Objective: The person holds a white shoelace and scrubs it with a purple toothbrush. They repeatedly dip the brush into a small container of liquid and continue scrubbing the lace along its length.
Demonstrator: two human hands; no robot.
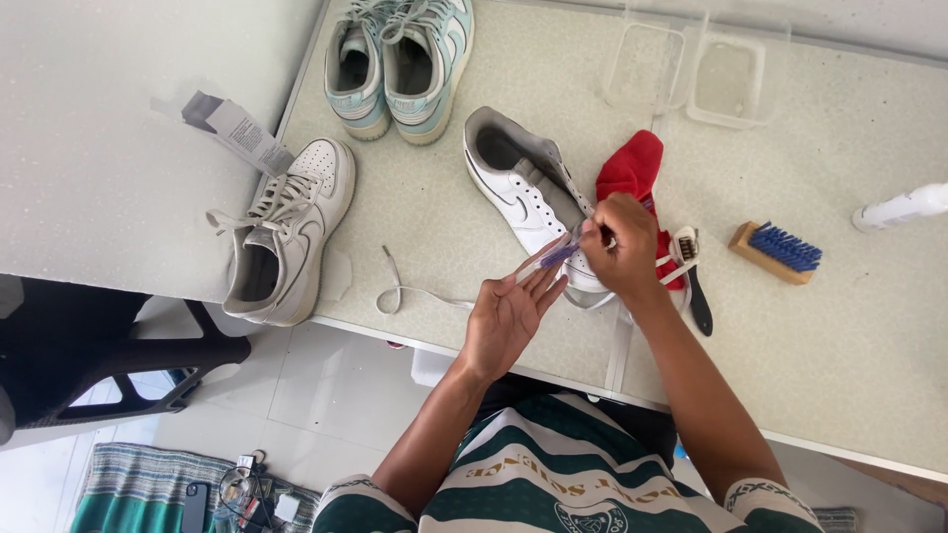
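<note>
The person's left hand (506, 316) is lying palm-up and open just off the near edge of the pale speckled bench (849, 326), its fingers stretched flat under a slim translucent brush with purple bristles (549, 257), which is resting across the fingertips. The right hand (620, 245) is closing its grip on the far end of that brush, fingers curled tight and pinching it over the toe of a white leather lace-up shoe with its lace removed (521, 192). This shoe is lying on the bench with its heel pointing away from the person and its toe partly hidden under the right hand. A flat white shoelace (403, 292) is trailing loose across the bench, left of the hands, looping near the edge. Just behind the right hand a red cloth (632, 166) is lying bunched up, touching the shoe's side. To the right of it a black-handled brush (695, 286) is lying near the wrist, and farther right a wooden block brush with blue bristles (776, 251) is sitting well apart. A second white laced shoe (284, 235) is sitting at the bench's left corner, beside a small grey and white cardboard box (237, 130). A pair of pale blue and white trainers (399, 61) is standing at the far edge, and two clear plastic tubs (689, 75) are sitting to their right. A white bottle (905, 207) is lying at the right border.
</note>
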